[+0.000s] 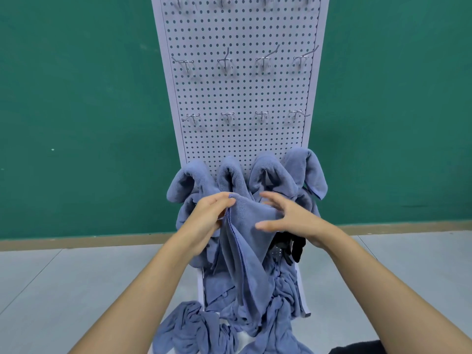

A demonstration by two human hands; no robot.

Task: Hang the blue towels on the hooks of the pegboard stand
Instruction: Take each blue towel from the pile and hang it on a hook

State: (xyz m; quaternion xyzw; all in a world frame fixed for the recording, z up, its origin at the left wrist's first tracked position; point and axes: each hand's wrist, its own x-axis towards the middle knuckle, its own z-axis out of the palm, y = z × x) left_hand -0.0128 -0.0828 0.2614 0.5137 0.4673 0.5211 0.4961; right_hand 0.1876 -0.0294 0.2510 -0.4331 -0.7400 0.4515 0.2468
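A blue towel (245,241) is pinched at its top by the left hand (208,221); the right hand (291,218) is held just beside it, fingers spread.

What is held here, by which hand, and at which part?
The left hand pinches the towel at its top corner; the right hand is open, fingers spread, holding nothing.

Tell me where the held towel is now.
Head view, centre: the towel hangs from the left hand, right hand beside it, in front of the hung towels low on the pegboard stand.
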